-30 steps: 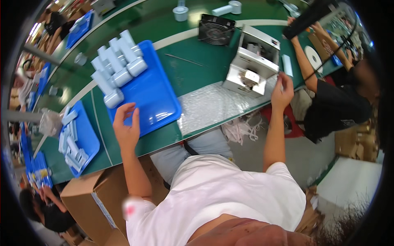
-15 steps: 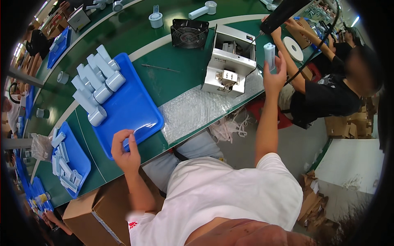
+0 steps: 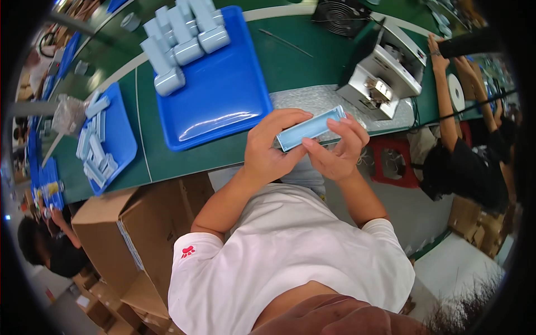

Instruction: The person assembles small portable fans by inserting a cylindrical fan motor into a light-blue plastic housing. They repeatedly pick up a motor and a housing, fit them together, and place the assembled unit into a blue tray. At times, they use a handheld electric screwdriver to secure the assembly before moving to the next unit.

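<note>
Between my two hands is a light-blue plastic handle part (image 3: 310, 129), a long hollow piece with its open side facing up. My left hand (image 3: 271, 142) grips its left end, thumb below and fingers behind. At the other end, my right hand (image 3: 339, 148) pinches it between thumb and fingers. Both hands are just above the bench's near edge, right of a blue tray (image 3: 218, 106). Several light-blue T-shaped handheld units (image 3: 187, 50) lie side by side at that tray's far left. A metal bench machine (image 3: 379, 78) stands to the right of my hands.
A second blue tray (image 3: 125, 139) on the left holds several loose light-blue handle pieces (image 3: 96, 148). Bubble wrap (image 3: 301, 100) covers the bench before the machine. A thin metal rod (image 3: 286, 43) and a black fan (image 3: 339, 17) lie farther back. A co-worker (image 3: 469, 162) sits at right, near a red stool (image 3: 393, 162).
My right hand has brought the handle part from beside the machine to in front of me. My left hand has left the tray's edge and taken hold of it too. The view has shifted.
</note>
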### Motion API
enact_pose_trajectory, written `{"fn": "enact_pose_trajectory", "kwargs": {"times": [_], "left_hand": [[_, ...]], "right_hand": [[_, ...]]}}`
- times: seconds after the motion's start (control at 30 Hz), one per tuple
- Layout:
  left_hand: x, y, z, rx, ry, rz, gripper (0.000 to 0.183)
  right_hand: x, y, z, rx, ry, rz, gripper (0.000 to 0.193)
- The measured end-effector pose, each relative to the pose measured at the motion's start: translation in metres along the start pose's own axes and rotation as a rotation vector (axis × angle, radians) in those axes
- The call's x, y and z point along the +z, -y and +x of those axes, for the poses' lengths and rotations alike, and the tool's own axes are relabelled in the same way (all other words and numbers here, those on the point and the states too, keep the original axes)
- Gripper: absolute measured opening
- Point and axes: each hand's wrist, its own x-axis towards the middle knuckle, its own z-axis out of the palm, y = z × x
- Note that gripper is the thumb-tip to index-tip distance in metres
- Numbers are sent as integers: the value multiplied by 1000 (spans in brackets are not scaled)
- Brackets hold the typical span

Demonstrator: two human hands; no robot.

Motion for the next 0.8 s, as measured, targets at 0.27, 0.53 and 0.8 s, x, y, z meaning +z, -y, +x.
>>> {"fn": "enact_pose_trajectory", "kwargs": {"times": [0.27, 0.53, 0.8], "left_hand": [[-33, -8, -15, -32, -169, 193, 36], [-57, -6, -29, -7, -232, 300, 36], [-153, -20, -67, -107, -535, 729, 38]], "right_hand": [[26, 0, 13, 854, 103, 1053, 54], [50, -3, 11, 753, 185, 1179, 46], [72, 15, 2, 505, 379, 879, 41]]}}
